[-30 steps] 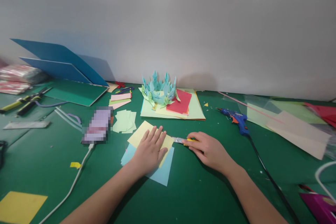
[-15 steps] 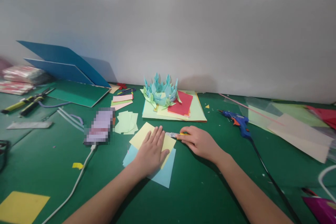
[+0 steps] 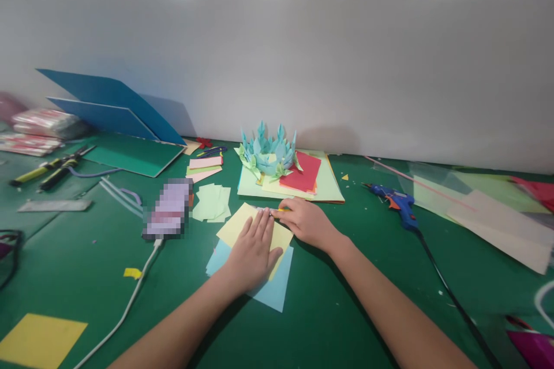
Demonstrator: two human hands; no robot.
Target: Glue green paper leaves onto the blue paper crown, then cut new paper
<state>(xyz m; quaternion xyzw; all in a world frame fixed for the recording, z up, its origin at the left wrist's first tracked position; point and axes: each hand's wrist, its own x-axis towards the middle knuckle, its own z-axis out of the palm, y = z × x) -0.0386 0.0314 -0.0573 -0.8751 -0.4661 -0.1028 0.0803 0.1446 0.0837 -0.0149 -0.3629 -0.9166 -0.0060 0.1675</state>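
My left hand [image 3: 253,251] lies flat with fingers stretched out on a yellow sheet of paper [image 3: 234,225]. Light blue sheets [image 3: 277,288] stick out from beneath the yellow one. My right hand [image 3: 305,222] is closed round a yellow utility knife [image 3: 280,210], held low at the far right edge of the yellow sheet. The knife's blade end is beside my left fingertips and partly hidden by them. Beyond both hands, a light blue and green folded-paper ring [image 3: 270,155] stands on a stack of pale green sheets [image 3: 331,184], beside red paper [image 3: 303,173].
On the left are pale green paper pieces [image 3: 212,203], a blurred-out phone [image 3: 168,207] with a white cable [image 3: 137,288], pliers [image 3: 56,170] and blue boards [image 3: 116,104]. A blue glue gun [image 3: 400,202] with a black cord lies right, near pale pink paper [image 3: 502,230].
My right hand has moved left with the utility knife, bringing it to the yellow sheet's far edge. My left hand stays pressed on the paper. The view has shifted slightly.
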